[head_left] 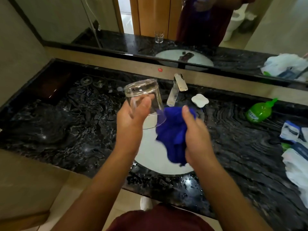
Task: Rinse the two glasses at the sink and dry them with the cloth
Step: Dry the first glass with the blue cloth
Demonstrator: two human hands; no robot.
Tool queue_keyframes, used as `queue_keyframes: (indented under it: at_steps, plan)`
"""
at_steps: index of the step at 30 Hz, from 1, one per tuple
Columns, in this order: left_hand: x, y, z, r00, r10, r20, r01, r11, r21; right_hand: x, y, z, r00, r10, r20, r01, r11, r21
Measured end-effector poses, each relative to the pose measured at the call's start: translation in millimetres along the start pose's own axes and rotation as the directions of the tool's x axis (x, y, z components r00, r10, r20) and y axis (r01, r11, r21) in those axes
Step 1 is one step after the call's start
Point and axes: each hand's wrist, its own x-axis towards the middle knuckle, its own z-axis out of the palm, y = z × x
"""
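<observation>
Hands work above the sink [160, 165]: the right hand [196, 139] clutches the blue cloth [173, 130], the left hand [131, 120] grips the glass [143, 97], base up, mouth touching the cloth. Better to push cloth inside and turn the glass, keeping a firm hold. Beyond the sink, the tap [176, 89] rises from the worktop [66, 117].

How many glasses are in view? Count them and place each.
1 directly: the glass held base-up in the left hand over the sink. A second glass shows only as a mirror reflection.
</observation>
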Motion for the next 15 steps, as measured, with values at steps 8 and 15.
queue_keyframes:
  at_steps: [8, 15]
  plan:
    - [-3, -18, -28, 0.989, 0.145, 0.038, -0.150, 0.961, 0.232, -14, 13, 55, 0.994, 0.110, 0.029, -0.113, 0.980, 0.163]
    - [7, -8, -63, 0.961, 0.125, 0.245, -0.189, 0.948, 0.258, -11, 6, 42, 0.998, 0.054, 0.009, -0.055, 0.998, 0.044]
